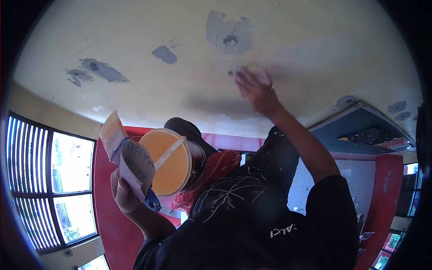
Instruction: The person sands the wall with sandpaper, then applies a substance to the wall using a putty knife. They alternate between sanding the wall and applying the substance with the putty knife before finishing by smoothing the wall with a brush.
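Note:
My left hand [120, 192] is closed around a curled sheet of sandpaper [139, 163] with printed lettering on its back. Held with it is a tool with a flat, pale, brush-like end [112, 131] and a blue handle [153, 201], its middle hidden by the sheet. My right hand [257, 90] is raised over the pale wall [180, 83], slightly blurred, fingers stretched out and apart. A small dark spot shows at its fingertips. Just above lies a grey filler patch [218, 33] around a hole [230, 40].
More grey patches mark the wall at left [105, 72] and right [397, 107]. A round orange-topped container [164, 166] with a pale strip stands beside a red cloth [220, 166]. Barred windows [51, 180] fill the left side; a dark panel [355, 123] is at right.

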Action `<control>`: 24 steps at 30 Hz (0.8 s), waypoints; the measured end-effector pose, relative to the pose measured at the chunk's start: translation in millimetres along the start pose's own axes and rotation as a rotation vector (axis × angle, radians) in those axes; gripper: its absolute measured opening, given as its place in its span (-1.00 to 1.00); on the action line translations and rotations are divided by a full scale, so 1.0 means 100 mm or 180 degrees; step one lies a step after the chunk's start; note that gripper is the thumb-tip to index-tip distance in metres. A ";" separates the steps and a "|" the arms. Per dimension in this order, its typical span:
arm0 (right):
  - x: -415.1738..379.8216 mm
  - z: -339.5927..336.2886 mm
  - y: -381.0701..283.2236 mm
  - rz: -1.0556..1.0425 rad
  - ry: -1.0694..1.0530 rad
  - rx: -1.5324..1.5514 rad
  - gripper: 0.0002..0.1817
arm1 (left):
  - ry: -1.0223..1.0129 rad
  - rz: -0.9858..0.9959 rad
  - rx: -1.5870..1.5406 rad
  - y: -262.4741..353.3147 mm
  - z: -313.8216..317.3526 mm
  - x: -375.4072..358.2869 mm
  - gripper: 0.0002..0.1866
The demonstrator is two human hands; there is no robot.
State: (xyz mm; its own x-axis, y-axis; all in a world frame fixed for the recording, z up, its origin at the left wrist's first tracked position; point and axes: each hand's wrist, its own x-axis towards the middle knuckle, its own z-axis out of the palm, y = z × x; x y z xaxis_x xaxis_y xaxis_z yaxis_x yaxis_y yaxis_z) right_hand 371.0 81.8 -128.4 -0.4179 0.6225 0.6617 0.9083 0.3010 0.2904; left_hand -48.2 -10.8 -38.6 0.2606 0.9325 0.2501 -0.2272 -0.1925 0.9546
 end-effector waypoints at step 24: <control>1.49 -1.14 0.38 -0.0098 0.1430 -0.0330 -0.60 | 0.0144 -0.0025 0.0323 0.01 0.08 0.01 -0.29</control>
State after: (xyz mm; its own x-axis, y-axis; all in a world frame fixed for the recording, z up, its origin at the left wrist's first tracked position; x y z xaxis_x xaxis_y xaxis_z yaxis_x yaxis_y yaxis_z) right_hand 345.0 103.9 59.5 -0.4161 0.2326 0.8791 0.9022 0.2264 0.3671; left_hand -40.7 -12.7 -36.2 0.2190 0.9465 0.2372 -0.1287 -0.2129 0.9686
